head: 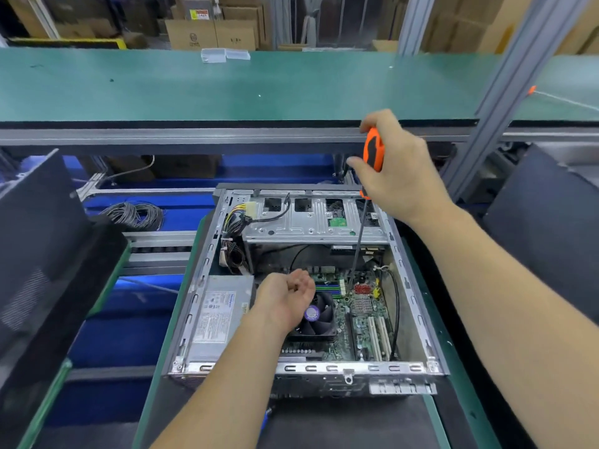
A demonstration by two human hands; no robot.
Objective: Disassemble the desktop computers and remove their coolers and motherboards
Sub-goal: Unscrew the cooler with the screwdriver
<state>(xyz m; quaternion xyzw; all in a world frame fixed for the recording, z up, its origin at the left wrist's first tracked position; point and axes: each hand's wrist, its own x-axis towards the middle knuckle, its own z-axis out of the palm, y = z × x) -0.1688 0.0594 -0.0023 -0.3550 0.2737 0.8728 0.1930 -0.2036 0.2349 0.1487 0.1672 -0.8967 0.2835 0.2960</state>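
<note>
An open desktop computer case (408,280) lies flat in front of me. Inside it are the green motherboard (359,322), a black cooler fan (319,319) with a purple sticker, and a grey power supply (217,315). My right hand (398,170) grips the orange and black handle of a long screwdriver (372,150). Its shaft runs down to the motherboard near the memory slots. My left hand (285,299) hovers palm up over the cooler's left side, fingers loosely curled, holding nothing that I can see.
A metal drive cage (311,222) spans the case's far end, with cable bundles (233,241) at its left. A green conveyor belt (227,85) runs behind. Black panels stand at the left (42,254) and right (547,228). A coil of grey wire (136,215) lies on blue bins.
</note>
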